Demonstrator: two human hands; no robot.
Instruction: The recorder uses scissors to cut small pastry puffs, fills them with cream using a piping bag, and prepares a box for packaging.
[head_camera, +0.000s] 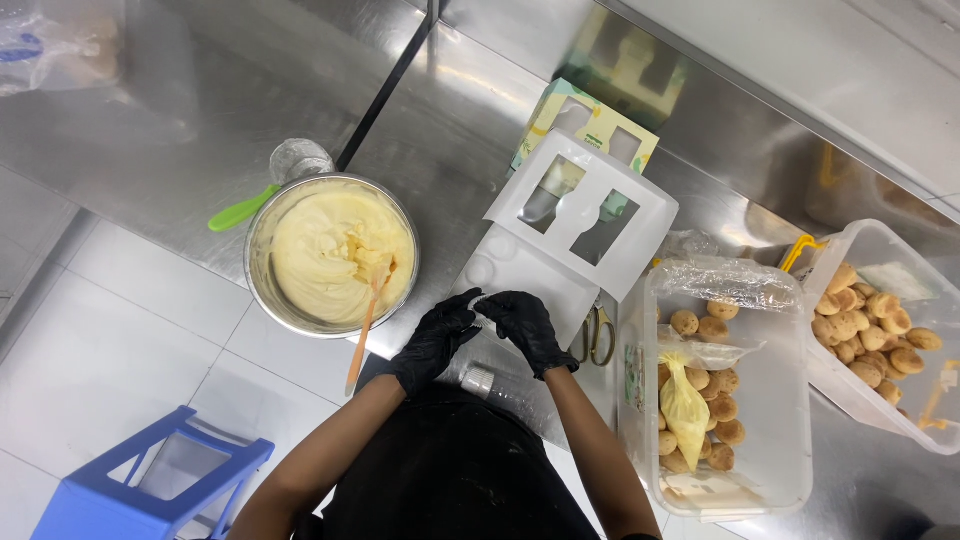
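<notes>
both gloved hands, left hand (437, 337) and right hand (527, 322), pinch a small clear piece (482, 300) together just right of the cream bowl (332, 254).

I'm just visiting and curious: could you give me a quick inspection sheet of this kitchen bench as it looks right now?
Surface: steel counter, shiny, with reflections.
Job's things: white moulded tray in front of the hands, a white windowed lid lying partly over it; something small pinched between the fingers, too small to tell.
Clutter: metal bowl of pale yellow cream with an orange spatula; green-handled tool; scissors; two clear tubs of small round pastries; yellow piping bag.
Grippers: left hand and right hand, black-gloved, fingertips meeting.
Cables: nothing seen.
Surroundings: white tiled floor, blue stool.
</notes>
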